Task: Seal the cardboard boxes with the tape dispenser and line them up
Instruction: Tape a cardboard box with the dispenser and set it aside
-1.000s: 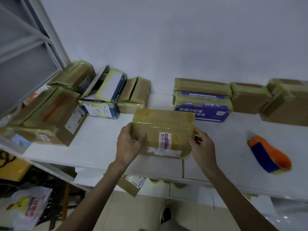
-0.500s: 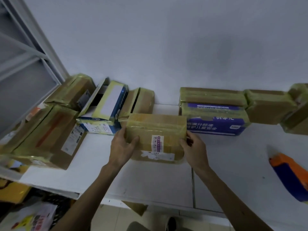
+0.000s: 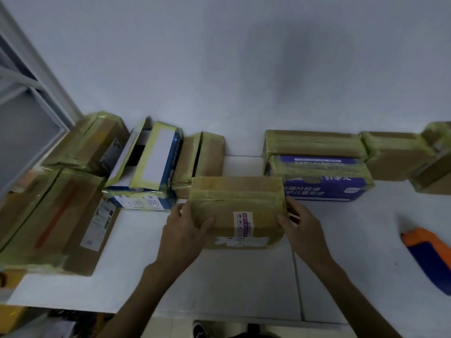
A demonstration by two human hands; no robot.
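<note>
A white surface point(image 3: 151, 276) runs along a plain pale wall point(image 3: 244, 69), with a grey metal frame point(image 3: 36, 93) rising at 10 o'clock. Taped boxes crowd the back edge: a large brown box point(image 3: 61, 220) at 9 o'clock, a blue-and-white box point(image 3: 156, 162) with an open flap at 11, a narrow brown box point(image 3: 207, 154) leaning beside it, and a purple-printed box point(image 3: 322, 184) at 1 o'clock under a flat brown one. The orange and blue tape dispenser point(image 3: 427, 254) lies alone at 3 o'clock, well apart from the hands.

A second ago the taped carton point(image 3: 234, 203) was held near the front edge, clear of the row. It now sits further back, in front of the gap between the narrow brown box and the purple-printed box, overlapping the latter's corner (the hold itself looks unchanged).

The carton lies between the two hands. The left hand point(image 3: 183, 235) has its grip on the 9 o'clock end, thumb over the front face. The right hand point(image 3: 305, 232) grasps the 3 o'clock end. Whether the carton rests on the surface cannot be told.
</note>
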